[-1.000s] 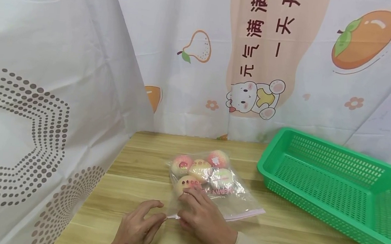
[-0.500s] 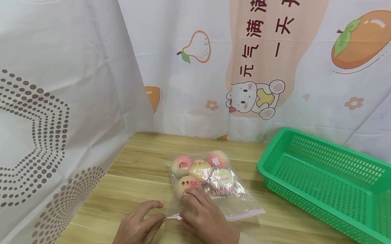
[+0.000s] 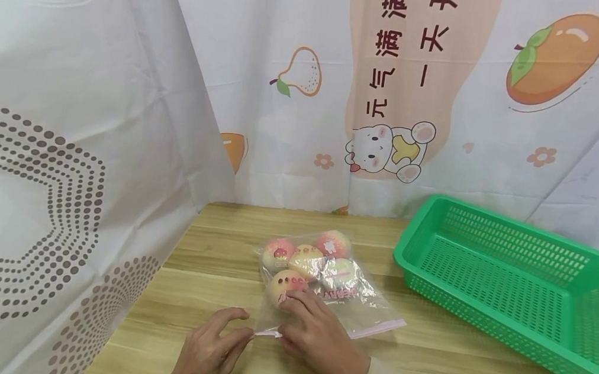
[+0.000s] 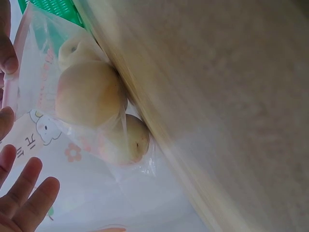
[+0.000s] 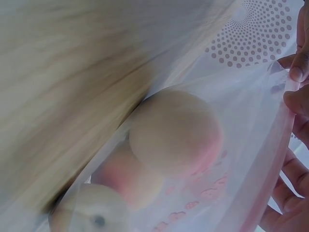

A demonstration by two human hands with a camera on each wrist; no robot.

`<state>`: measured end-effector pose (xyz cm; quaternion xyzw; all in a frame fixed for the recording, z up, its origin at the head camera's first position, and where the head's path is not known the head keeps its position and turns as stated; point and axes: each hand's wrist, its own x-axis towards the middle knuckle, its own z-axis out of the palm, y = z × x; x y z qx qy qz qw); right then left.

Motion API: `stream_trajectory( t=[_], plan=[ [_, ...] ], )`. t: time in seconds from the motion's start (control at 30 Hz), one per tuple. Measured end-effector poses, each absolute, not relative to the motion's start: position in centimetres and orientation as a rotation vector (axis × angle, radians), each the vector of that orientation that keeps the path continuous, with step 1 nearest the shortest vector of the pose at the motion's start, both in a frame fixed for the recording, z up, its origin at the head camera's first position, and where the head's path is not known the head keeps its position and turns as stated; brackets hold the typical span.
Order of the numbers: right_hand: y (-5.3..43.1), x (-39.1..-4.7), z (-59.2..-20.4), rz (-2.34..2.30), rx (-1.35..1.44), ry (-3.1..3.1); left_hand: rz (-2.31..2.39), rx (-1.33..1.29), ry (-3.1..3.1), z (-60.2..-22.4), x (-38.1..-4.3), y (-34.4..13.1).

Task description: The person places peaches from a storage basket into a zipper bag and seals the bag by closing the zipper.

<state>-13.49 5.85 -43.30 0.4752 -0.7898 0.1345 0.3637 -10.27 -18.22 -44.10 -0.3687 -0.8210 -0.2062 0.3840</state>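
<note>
A clear plastic zip bag [image 3: 369,306] with pink print lies on the wooden table, holding several yellow-pink peaches [image 3: 307,261]. Its pink zip strip [image 3: 380,327] runs along the near edge. My left hand [image 3: 209,345] pinches the left corner of that strip between thumb and index finger; its other fingers [image 4: 31,203] spread loose in the left wrist view. Just to its right, my right hand [image 3: 320,342] pinches the strip, with fingers reaching over the bag by the nearest peach. In the right wrist view, the peaches [image 5: 176,133] show through the film below the strip [image 5: 270,179].
A green perforated plastic basket [image 3: 494,287] stands on the table [image 3: 209,244] to the right of the bag. Behind the table hangs a white curtain [image 3: 293,133] with fruit and bear prints. A dotted cloth [image 3: 74,191] hangs on the left.
My right hand has slid slightly to the right along the zip strip, showing a little more of it near the left corner. The left hand has stayed at the corner.
</note>
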Motion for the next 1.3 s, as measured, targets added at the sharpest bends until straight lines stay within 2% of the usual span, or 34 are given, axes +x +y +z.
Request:
stream_trajectory(
  t=[1.3],
  plan=[
    [7.1, -13.6, -43.7, 0.337, 1.226, -1.987, -0.538, -0.923, -2.091, -44.2, -10.1, -18.1]
  ],
)
